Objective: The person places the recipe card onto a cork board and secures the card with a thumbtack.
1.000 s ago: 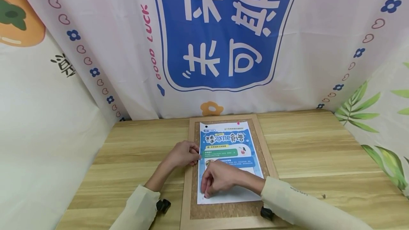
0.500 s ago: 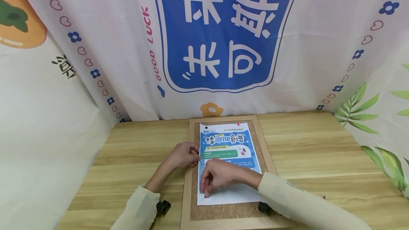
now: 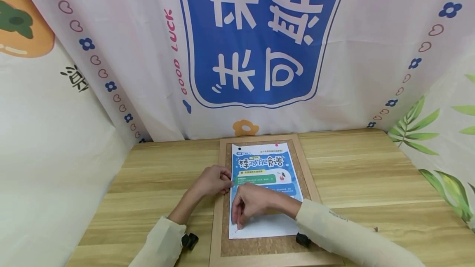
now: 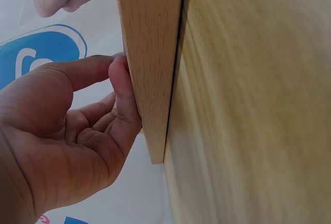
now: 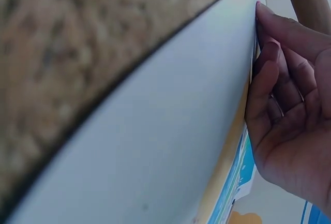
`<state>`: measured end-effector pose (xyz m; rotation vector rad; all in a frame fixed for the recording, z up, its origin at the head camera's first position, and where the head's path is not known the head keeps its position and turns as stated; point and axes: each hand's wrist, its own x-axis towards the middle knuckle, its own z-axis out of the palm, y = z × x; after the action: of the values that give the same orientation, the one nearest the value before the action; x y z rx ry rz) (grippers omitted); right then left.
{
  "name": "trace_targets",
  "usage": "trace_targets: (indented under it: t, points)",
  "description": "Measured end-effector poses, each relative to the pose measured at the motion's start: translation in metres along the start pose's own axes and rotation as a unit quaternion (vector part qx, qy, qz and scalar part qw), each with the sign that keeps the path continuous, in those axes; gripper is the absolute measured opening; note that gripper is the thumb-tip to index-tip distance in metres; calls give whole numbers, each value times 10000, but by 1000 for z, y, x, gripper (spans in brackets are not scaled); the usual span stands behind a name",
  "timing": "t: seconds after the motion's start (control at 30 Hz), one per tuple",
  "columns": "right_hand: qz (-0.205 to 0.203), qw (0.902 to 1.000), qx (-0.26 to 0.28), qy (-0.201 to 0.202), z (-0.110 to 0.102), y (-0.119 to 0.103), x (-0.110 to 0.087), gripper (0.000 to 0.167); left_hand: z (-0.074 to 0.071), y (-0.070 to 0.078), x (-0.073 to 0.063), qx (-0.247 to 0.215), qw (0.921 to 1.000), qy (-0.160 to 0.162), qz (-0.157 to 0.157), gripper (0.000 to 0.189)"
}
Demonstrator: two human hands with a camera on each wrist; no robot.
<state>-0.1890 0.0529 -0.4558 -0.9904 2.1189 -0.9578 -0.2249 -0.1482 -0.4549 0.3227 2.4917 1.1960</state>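
Note:
A printed poster lies on a wood-framed cork board, with a black pushpin and a pink pushpin at its upper corners. Near the poster's lower left corner, my right hand pinches a small pink-red pushpin between thumb and fingers, its tip against the paper. My left hand rests at the board's left side, fingertips at the poster's left edge. In the left wrist view its fingers are bent against the frame; I cannot tell whether they pinch anything.
The board lies on a wood-grain table. A small dark speck lies on the table to the right. Behind the table hangs a printed cloth with a blue sign and flowers.
The right hand stays at the lower left corner with the pushpin; its wrist and forearm have shifted slightly left. The left hand has not visibly moved.

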Motion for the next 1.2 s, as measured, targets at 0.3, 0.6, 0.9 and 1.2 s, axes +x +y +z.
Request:
trace_targets:
  t: [0.3, 0.6, 0.9, 1.2]
  points:
    - [96, 9993, -187, 323, 5, -3, -3, 16, 1, 1, 1, 9, 9999, 47, -95, 7]
    - [18, 9994, -168, 309, 5, -1, -4, 14, 0, 4, -1, 29, 10000, 35, -80, 9]
    - [-115, 9997, -178, 150, 4, -4, -6, 14, 0, 3, -1, -12, 10000, 20, -96, 9]
    - [-216, 9993, -251, 154, 0, -4, -14, 12, 1, 1, 1, -52, 9998, 39, -175, 8]
